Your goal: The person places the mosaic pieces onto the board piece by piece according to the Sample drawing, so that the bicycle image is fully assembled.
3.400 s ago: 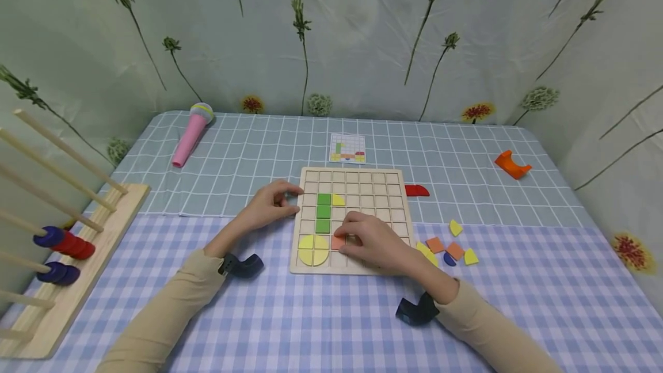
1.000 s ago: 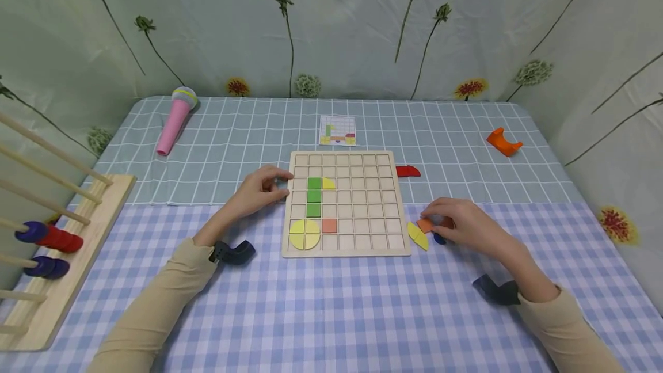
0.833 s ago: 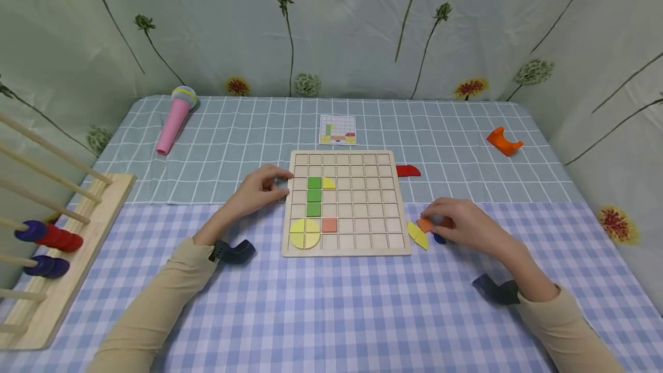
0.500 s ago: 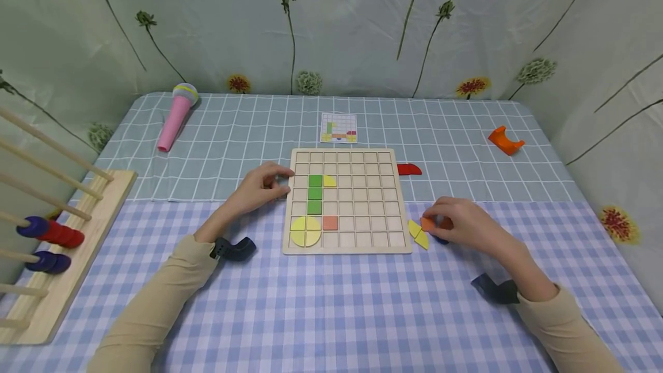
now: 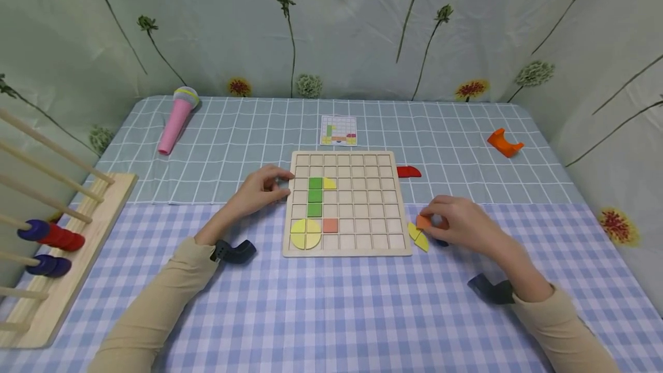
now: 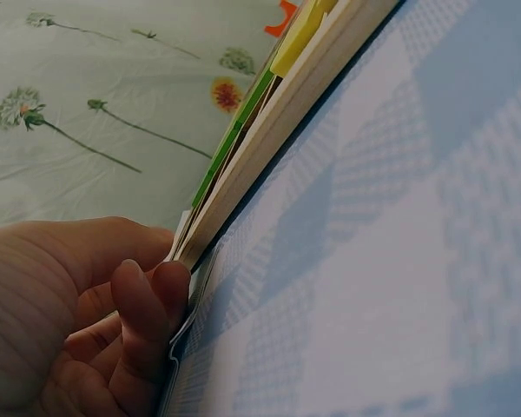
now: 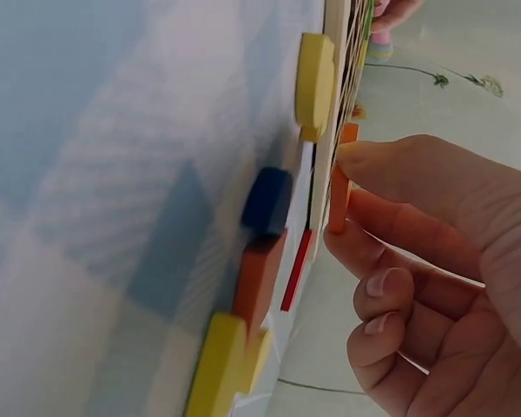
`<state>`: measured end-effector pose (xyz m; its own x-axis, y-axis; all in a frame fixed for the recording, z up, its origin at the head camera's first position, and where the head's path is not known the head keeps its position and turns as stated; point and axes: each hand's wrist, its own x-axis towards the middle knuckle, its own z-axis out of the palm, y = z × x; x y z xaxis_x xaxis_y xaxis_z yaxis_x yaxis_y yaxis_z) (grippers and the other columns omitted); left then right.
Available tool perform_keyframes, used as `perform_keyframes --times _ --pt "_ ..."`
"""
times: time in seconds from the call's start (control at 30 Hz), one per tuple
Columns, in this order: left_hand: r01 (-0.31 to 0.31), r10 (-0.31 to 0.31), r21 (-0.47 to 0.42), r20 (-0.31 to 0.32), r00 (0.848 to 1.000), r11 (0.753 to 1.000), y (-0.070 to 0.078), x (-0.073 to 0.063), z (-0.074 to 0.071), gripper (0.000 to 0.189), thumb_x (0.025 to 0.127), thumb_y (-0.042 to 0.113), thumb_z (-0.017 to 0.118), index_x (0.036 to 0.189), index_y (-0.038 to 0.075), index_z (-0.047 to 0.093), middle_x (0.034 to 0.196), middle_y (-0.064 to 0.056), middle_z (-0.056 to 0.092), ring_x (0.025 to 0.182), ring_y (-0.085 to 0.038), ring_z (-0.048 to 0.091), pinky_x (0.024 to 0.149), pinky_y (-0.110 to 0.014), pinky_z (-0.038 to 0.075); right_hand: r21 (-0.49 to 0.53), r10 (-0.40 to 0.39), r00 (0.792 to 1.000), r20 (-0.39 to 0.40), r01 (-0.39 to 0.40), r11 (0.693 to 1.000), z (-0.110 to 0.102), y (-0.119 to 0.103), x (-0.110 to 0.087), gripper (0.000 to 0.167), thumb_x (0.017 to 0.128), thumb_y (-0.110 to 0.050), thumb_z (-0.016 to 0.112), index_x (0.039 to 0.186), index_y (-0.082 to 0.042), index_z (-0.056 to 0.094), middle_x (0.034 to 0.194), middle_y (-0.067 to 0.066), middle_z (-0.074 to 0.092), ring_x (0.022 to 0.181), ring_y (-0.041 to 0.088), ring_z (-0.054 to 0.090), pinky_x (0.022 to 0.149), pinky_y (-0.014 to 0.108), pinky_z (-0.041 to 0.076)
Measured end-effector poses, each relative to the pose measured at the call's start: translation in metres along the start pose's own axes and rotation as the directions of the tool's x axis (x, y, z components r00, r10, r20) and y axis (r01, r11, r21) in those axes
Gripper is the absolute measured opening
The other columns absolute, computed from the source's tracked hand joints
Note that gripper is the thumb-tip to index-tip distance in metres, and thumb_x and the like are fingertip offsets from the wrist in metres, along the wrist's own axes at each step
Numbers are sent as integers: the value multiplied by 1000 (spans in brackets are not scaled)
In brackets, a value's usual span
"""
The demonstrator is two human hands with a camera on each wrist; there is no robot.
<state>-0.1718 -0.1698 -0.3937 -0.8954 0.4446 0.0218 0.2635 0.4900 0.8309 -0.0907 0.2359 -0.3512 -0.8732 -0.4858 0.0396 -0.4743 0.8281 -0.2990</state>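
Square pale wooden grid board mid-frame on the cloth-covered surface; left hand at its left edge, thumb and index apart, touching it. On it: yellow disc of four quarter pieces, three green square tiles in a column, yellow quarter piece, orange square tile. Off right edge: red pieces, two yellow quarter pieces, loose orange square tile pinched in right hand, blue piece nearby.

Yellow pieces beside board, apparently room above
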Motion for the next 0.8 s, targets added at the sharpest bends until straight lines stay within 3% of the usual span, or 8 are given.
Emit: perform_keyframes --times 0.43,0.63,0.8 --pt "34 -34 9 -4 999 999 -2 0 0 35 88 11 64 122 3 59 117 -17 54 57 -2 48 51 -18 42 -18 -106 991 -75 105 994 1 -17 18 17 77 -19 75 92 -12 74 84 -2 67 60 4 44 54 17 37" --pt "39 -39 9 -2 999 999 1 -1 0 37 88 11 64 123 1 58 118 -17 54 56 -1 47 51 -18 41 11 -112 993 -47 113 994 3 -27 26 21 76 -20 76 95 -9 73 89 1 68 61 5 44 55 17 37" --pt "35 -35 7 0 999 999 2 0 0 36 88 11 64 123 3 59 117 -16 54 57 -1 48 52 -18 41 28 -124 992 -30 125 992 7 -37 34 21 77 -20 75 95 -10 73 91 1 69 72 11 56 61 21 45"
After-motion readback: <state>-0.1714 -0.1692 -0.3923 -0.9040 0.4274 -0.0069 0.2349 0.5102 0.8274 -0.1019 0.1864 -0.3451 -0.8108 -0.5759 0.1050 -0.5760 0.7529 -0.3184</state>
